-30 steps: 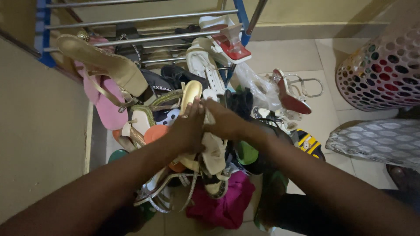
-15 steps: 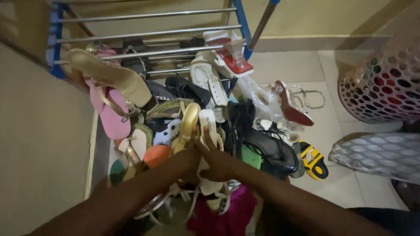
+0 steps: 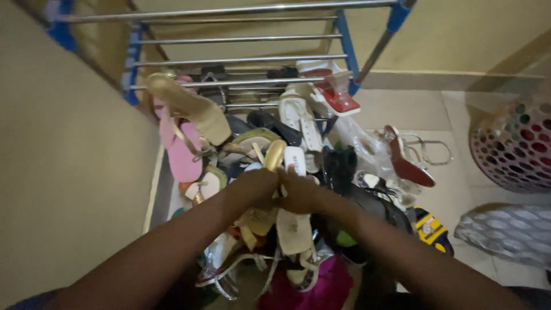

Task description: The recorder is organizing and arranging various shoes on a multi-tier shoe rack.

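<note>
Hands meet mid-pile: left hand (image 3: 255, 189) fingers clamped on gold sandal (image 3: 274, 156), right hand (image 3: 301, 192) on white sandal (image 3: 294, 162), both held w/ toes up. Shoe heap (image 3: 241, 143) below rack (image 3: 229, 60) still unsorted; most work left.

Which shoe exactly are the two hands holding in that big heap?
Start at the blue-and-metal shoe rack against the wall; a heap of shoes spills out below it. In the middle, the left hand and right hand meet around a gold sandal, its shiny rounded end poking up beside a white one.
</note>
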